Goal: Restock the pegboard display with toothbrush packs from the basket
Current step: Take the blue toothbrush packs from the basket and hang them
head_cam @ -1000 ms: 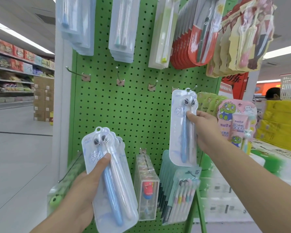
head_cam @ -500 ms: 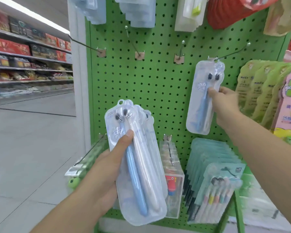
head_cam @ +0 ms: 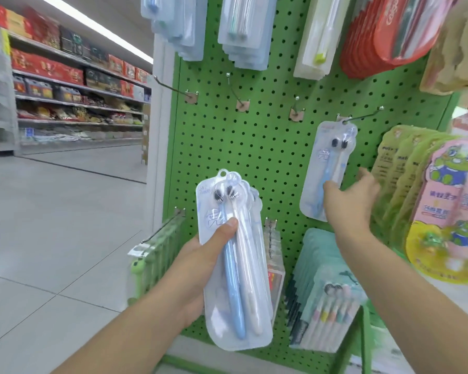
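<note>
Green pegboard (head_cam: 268, 147): right hand (head_cam: 349, 195) pinches hung pack (head_cam: 327, 168); left hand (head_cam: 200, 255) grips spare packs (head_cam: 238, 265).

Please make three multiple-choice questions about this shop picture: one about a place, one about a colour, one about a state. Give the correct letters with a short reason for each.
1. Where is the single toothbrush pack by the right hand?
A. on the floor
B. hanging on a hook of the pegboard
C. on the far shelves

2. What colour is the pegboard?
A. green
B. white
C. red

3. What is the left hand doing?
A. hanging empty
B. gripping a stack of toothbrush packs
C. pulling a hook out

Answers:
1 B, its top hole sits on the hook.
2 A, the perforated board is bright green.
3 B, the thumb presses on the front pack, with more packs behind it.
</note>
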